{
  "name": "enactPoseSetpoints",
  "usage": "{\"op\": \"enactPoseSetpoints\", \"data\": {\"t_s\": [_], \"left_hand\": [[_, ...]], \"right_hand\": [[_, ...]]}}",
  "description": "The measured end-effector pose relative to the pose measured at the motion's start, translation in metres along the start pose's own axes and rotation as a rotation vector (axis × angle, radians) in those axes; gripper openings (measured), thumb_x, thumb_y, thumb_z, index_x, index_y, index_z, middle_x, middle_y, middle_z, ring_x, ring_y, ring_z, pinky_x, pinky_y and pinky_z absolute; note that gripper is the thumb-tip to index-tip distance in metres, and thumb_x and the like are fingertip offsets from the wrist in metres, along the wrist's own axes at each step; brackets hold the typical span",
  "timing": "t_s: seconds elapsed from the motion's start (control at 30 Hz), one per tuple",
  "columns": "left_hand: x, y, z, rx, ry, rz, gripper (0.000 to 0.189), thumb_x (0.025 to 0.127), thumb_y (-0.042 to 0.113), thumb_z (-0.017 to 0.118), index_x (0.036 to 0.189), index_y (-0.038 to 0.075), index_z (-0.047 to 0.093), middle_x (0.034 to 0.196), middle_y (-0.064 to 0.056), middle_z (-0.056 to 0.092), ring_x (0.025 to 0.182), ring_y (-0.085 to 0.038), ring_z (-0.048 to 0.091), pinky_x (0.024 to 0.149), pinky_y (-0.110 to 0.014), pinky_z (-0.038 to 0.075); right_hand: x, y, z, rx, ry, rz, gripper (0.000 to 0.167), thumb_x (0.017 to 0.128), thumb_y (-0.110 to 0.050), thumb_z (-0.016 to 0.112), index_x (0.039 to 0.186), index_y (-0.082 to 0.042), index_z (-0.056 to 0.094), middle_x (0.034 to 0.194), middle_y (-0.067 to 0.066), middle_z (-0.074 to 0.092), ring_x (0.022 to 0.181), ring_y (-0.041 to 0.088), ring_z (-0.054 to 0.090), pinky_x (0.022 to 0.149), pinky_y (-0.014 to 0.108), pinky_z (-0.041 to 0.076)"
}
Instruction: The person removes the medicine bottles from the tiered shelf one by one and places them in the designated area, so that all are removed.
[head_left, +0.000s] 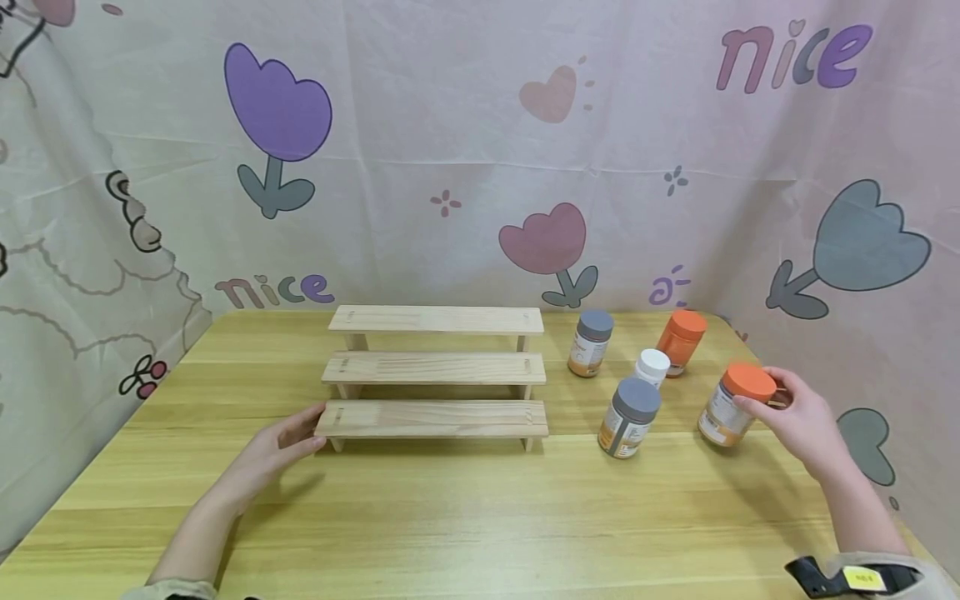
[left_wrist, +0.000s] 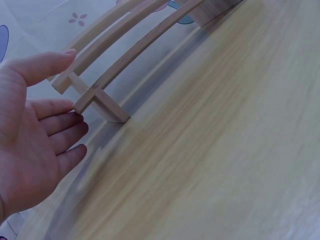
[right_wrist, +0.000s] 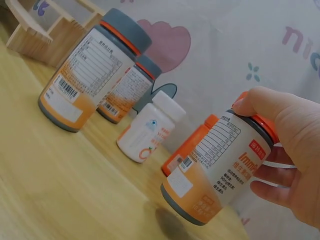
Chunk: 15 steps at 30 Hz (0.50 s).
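Note:
My right hand (head_left: 806, 421) grips a supplement bottle (head_left: 722, 414) by its orange lid (head_left: 750, 381), thumb on the near side. In the right wrist view the bottle (right_wrist: 212, 165) tilts, and its shadow lies below its base. At the left end of a three-step wooden shelf (head_left: 431, 418) is my left hand (head_left: 266, 458), fingers extended. The left wrist view shows those fingertips (left_wrist: 75, 119) right at the end of the lowest step, with the thumb above.
Left of the held bottle stand a grey-lidded bottle (head_left: 628, 421), a small white bottle (head_left: 652, 365) and an orange bottle (head_left: 681, 343). Another grey-lidded bottle (head_left: 590, 344) is beside the shelf's right end. A patterned cloth (head_left: 420, 125) hangs behind the wooden table (head_left: 465, 525).

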<state>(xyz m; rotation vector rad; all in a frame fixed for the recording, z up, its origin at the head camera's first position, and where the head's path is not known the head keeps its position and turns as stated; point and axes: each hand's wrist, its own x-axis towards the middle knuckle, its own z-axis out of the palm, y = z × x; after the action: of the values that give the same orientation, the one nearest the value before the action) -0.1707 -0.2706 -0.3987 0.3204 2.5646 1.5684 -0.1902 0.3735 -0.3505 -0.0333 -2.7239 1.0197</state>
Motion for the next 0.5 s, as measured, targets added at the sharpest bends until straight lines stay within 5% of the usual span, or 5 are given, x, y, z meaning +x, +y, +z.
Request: {"op": "enactPoseSetpoints", "data": {"t_s": [0.13, 0.5], "left_hand": [[-0.001, 0.0, 0.0, 0.002, 0.006, -0.004, 0.063, 0.096, 0.025, 0.052, 0.144, -0.005, 0.024, 0.142, -0.026, 0.032, 0.128, -0.039, 0.032, 0.096, -0.029, 0.038], [-0.001, 0.001, 0.0, -0.016, 0.004, -0.003, 0.063, 0.096, 0.025, 0.052, 0.144, -0.004, 0.024, 0.142, -0.026, 0.033, 0.128, -0.038, 0.032, 0.09, -0.018, 0.037]], "right_hand": [[-0.002, 0.005, 0.004, 0.008, -0.008, 0.01, 0.069, 0.09, -0.031, 0.061, 0.135, 0.01, 0.03, 0.125, 0.033, 0.041, 0.106, 0.045, 0.044, 0.064, 0.016, 0.039], [-0.004, 0.01, 0.011, 0.029, -0.02, 0.026, 0.067, 0.089, -0.029, 0.063, 0.132, 0.012, 0.031, 0.125, 0.034, 0.04, 0.108, 0.049, 0.042, 0.063, 0.013, 0.039]]}}
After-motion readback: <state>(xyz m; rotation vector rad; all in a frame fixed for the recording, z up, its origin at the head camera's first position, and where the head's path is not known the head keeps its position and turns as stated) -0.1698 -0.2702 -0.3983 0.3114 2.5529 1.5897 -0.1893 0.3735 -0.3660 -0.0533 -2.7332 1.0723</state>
